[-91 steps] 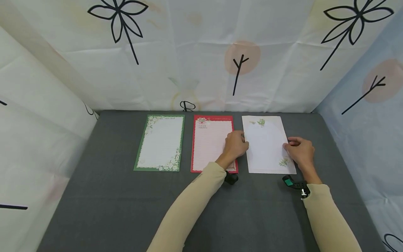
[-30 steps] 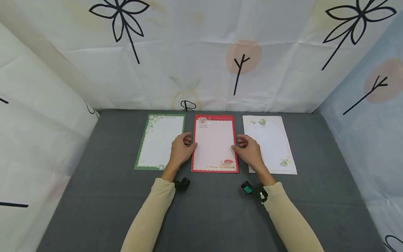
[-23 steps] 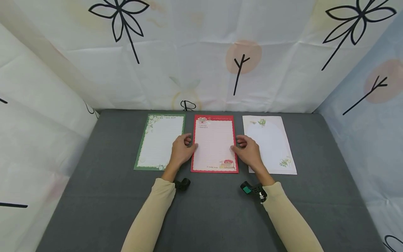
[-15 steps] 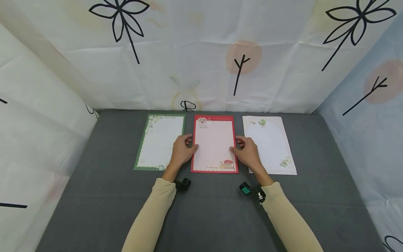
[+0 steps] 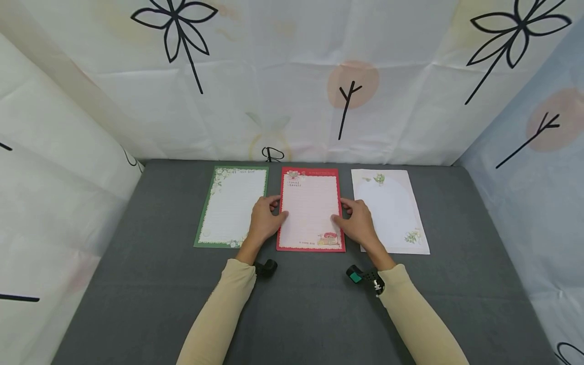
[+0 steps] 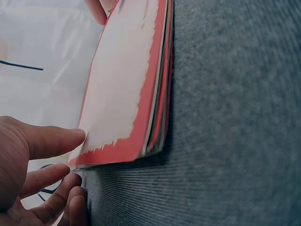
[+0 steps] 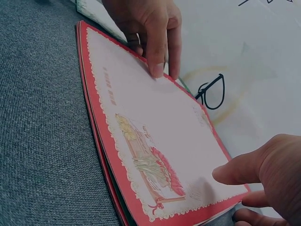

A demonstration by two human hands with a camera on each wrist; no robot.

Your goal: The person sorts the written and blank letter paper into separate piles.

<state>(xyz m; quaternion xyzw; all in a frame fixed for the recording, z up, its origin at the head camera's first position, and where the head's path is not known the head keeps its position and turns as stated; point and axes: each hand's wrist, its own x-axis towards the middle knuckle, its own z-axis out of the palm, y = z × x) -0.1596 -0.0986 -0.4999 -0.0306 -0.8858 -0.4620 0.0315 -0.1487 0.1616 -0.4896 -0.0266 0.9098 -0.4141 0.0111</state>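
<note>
A red-bordered stack of letter paper point(image 5: 310, 203) lies flat in the middle of the row, its pink lined top sheet facing up. My left hand point(image 5: 264, 219) holds its left edge, thumb on top and fingers along the side. Opposite, my right hand point(image 5: 358, 223) grips the right edge in the same way. In the left wrist view the stack point(image 6: 117, 84) shows several layers in different colours along its side. The right wrist view shows a printed picture on the top sheet point(image 7: 155, 108) and both thumbs over the red border.
To the left lies green-bordered letter paper point(image 5: 230, 208), partly behind my left hand. White letter paper with leaf prints point(image 5: 392, 208) lies to the right, partly covered by my right hand. Grey cloth point(image 5: 310, 314) covers the table; patterned white fabric point(image 5: 292, 76) hangs behind.
Three seconds ago both hands were at the white paper; they have moved left to the red-bordered stack. Over the last second the hands have closed in slightly on its edges.
</note>
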